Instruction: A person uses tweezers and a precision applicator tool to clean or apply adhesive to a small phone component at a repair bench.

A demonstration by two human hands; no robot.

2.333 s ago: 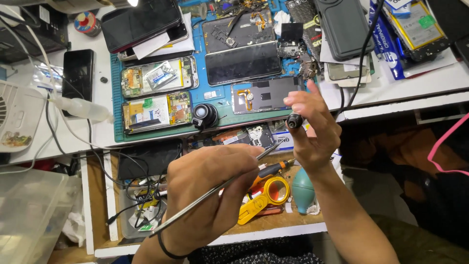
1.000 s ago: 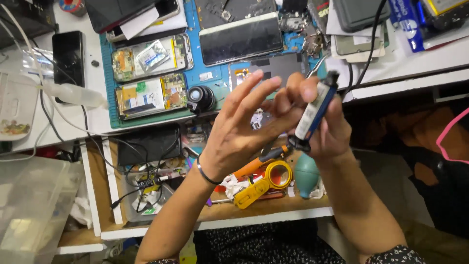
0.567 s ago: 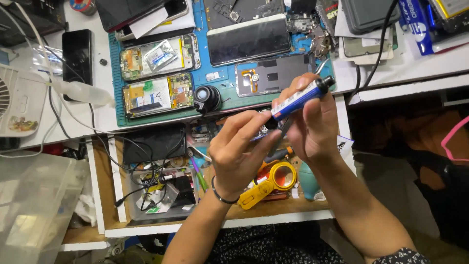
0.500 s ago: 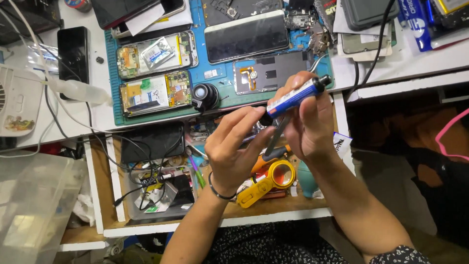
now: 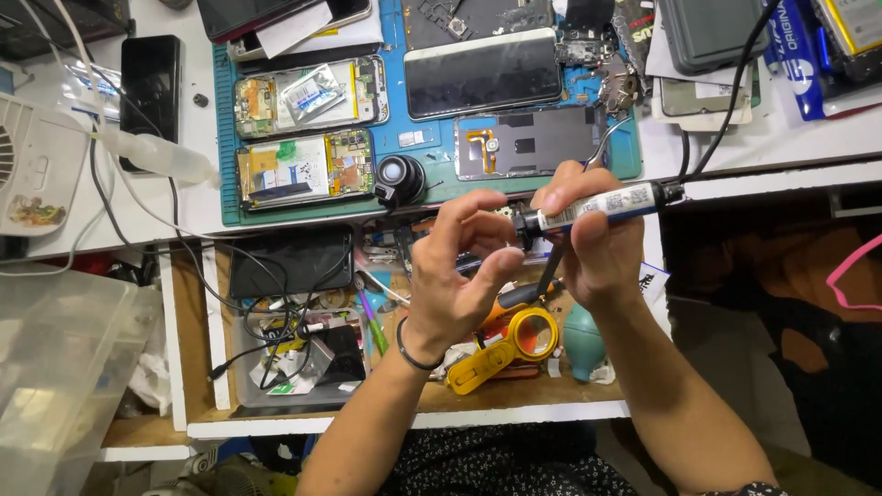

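**Two hands on a corded pen-shaped tool above an open drawer**

Head view, looking down. The right hand [image 5: 597, 243] is closed around a corded pen-shaped tool [image 5: 597, 204], held nearly level above the open drawer [image 5: 303, 367] and just in front of the table [image 5: 790, 138] edge. The tool's pale labelled barrel runs from the fingers toward the right, where a black cable [image 5: 726, 92] leaves its end and climbs over the table. The left hand [image 5: 459, 276] is partly closed, its thumb and fingertips pinching the tool's dark front end; whether a separate small part sits between those fingertips cannot be told. A slim dark rod [image 5: 551, 268] hangs down between the two hands. A dark band circles the left wrist.

On the table lies a blue-green work mat [image 5: 413, 156]. It carries two opened phones [image 5: 303, 129] with circuit boards exposed, a dark phone screen [image 5: 482, 73], a grey phone back panel [image 5: 533, 145] and a small round black loupe [image 5: 399, 177]. Left of the mat are a black phone [image 5: 150, 87], a clear squeeze bottle [image 5: 156, 156] and a white fan housing [image 5: 37, 165].

The drawer below the hands holds a yellow magnifier [image 5: 510, 344], a teal rubber blower bulb [image 5: 583, 335], an orange-handled tool [image 5: 514, 296] and tangled wires [image 5: 285, 326]. A clear plastic bin [image 5: 55, 367] stands at lower left.
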